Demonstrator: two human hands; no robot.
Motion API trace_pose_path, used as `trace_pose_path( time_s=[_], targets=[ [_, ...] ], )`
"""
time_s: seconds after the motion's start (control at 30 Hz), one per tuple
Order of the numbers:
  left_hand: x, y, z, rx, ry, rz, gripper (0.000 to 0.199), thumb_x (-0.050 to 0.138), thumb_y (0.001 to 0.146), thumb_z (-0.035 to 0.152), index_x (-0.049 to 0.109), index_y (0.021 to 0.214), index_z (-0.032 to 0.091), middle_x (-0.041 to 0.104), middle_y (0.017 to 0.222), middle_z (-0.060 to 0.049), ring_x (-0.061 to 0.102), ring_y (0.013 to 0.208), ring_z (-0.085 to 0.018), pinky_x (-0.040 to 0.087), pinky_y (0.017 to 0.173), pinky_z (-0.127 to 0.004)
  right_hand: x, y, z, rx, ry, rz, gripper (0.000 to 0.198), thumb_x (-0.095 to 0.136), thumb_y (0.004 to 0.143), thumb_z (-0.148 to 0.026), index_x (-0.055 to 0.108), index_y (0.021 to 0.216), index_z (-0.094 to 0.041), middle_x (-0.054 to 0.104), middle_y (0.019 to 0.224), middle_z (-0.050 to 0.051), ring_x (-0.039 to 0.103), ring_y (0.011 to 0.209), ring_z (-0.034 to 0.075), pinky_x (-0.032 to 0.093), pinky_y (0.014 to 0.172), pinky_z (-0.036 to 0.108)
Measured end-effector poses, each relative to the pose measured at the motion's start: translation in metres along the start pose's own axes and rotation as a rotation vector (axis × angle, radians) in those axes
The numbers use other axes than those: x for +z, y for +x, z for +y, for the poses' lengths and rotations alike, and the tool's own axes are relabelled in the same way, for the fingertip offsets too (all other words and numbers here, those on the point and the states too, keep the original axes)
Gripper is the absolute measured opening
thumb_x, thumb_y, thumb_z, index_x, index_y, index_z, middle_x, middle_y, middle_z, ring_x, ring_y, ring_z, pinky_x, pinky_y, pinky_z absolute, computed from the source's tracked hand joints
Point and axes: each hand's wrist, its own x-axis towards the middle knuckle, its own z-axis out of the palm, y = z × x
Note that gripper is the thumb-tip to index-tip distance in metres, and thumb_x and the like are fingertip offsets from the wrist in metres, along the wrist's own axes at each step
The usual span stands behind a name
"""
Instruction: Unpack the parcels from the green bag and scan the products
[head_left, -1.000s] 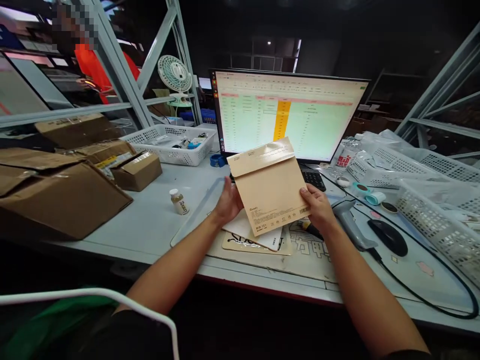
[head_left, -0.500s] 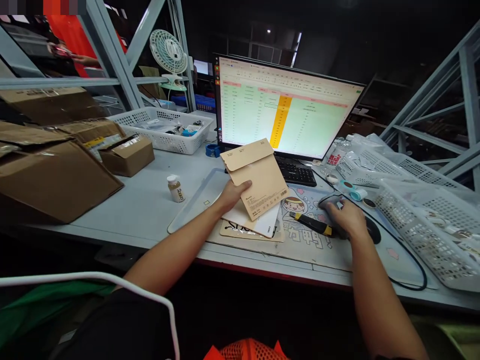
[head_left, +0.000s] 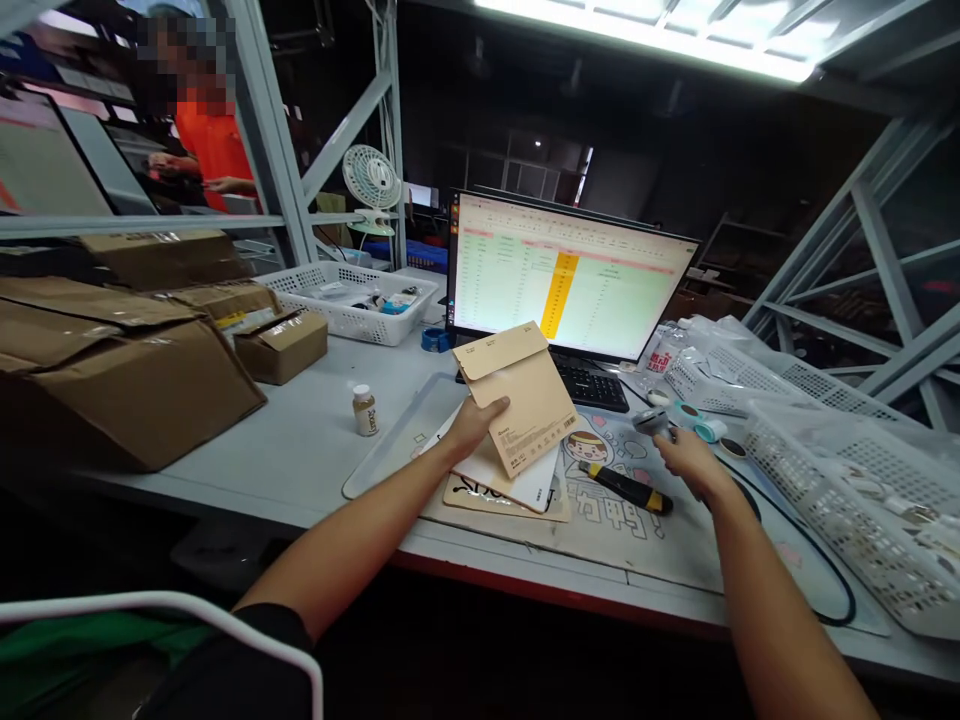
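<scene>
My left hand (head_left: 472, 425) grips a tan cardboard envelope (head_left: 523, 395) by its left edge, thumb on the front. The envelope is tilted, and its printed face with a barcode near a lower corner is turned toward me. Under it lie a white flat packet (head_left: 534, 490) and a tan packet with black lettering (head_left: 559, 508), both partly hidden. My right hand (head_left: 691, 462) is closed around a grey barcode scanner (head_left: 649, 420), whose head points left toward the envelope. Between the hands, a yellow and black utility knife (head_left: 626, 488) lies on the printed desk mat (head_left: 600, 525).
A monitor (head_left: 600, 280) showing a spreadsheet stands behind a black keyboard (head_left: 592, 388). Left are a small bottle (head_left: 364, 411), cardboard boxes (head_left: 135, 380) and a white basket (head_left: 352, 315). Another white basket (head_left: 847, 510) lines the right side. A person in red (head_left: 217, 150) stands beyond the frame.
My right hand has lifted the barcode scanner and turned its head toward the envelope. The view has tilted upward. My left hand still holds the envelope in much the same place.
</scene>
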Motion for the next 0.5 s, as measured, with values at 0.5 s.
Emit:
trace_pose_path(
  time_s=[0.5],
  targets=[
    [-0.006, 0.0, 0.002, 0.052, 0.101, 0.061, 0.072, 0.098, 0.061, 0.062, 0.078, 0.111, 0.014, 0.08, 0.12, -0.019, 0.074, 0.116, -0.045, 0.059, 0.105, -0.06, 0.004, -0.014, -0.017, -0.276, 0.394, -0.346, 0.035, 0.072, 0.084, -0.055, 0.069, 0.09, -0.02, 0.064, 0.058, 0.002, 0.06, 0.053, 0.02, 0.044, 0.052, 0.03]
  ],
)
